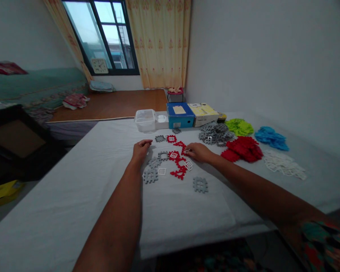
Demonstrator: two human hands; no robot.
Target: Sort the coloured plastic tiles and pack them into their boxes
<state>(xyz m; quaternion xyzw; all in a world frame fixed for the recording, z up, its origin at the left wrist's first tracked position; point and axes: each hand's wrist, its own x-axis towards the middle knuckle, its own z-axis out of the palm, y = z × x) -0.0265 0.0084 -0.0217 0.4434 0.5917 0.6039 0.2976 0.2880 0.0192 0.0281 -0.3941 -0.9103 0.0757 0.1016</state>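
Observation:
My right hand (198, 152) is closed in a pinch at the right side of the red pieces, with a small white plastic piece (186, 151) at its fingertips, mostly hidden. My left hand (141, 150) rests on the cloth left of the pieces, fingers loosely bent, with nothing visible in them. Between the hands lie notched red pieces, among them a red square with a white window insert (173, 155) and a red triangle frame (179, 173). Grey interlocking squares (150, 175) lie nearer me on the left. A white window insert (162, 171) lies flat beside them.
A single grey square (200, 184) lies in front. Piles of grey (215, 132), red (243, 149), green (239, 127), blue (271, 138) and white pieces (283, 163) spread to the right. Behind stand a clear plastic tub (145, 120), a blue box (180, 115) and a yellow box (202, 113).

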